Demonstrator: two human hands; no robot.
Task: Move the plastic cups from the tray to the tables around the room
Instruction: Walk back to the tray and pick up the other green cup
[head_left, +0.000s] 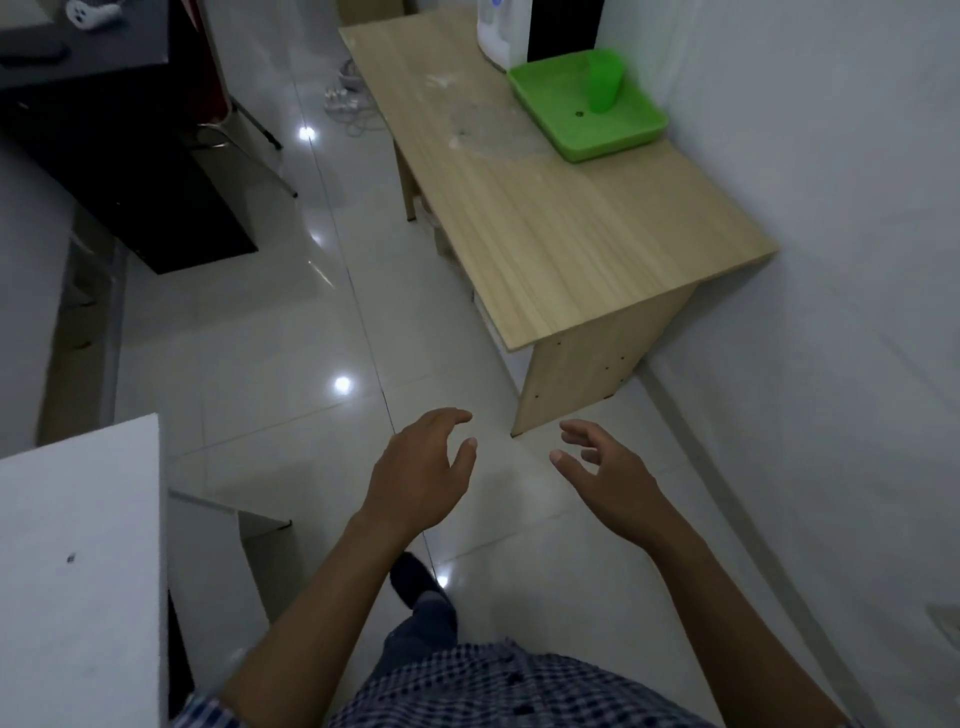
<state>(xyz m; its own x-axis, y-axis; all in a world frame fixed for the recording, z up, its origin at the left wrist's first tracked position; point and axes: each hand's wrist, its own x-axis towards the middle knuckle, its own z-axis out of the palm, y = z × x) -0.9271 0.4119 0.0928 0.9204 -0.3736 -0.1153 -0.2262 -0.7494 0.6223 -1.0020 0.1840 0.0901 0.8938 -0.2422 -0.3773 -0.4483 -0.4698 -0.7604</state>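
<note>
A green plastic cup (603, 84) stands upright in a green tray (582, 143) at the far right end of a light wooden table (561, 244), against the white wall. My left hand (423, 470) and my right hand (605, 475) hover over the floor in front of the table's near end, well short of the tray. Both hands hold nothing, with their fingers spread and slightly curled toward each other.
A white water dispenser (498, 31) stands behind the tray. A black table (88, 47) with a chair is at the far left, a white table (78, 545) at the near left. Cables lie on the glossy tiled floor (270, 322).
</note>
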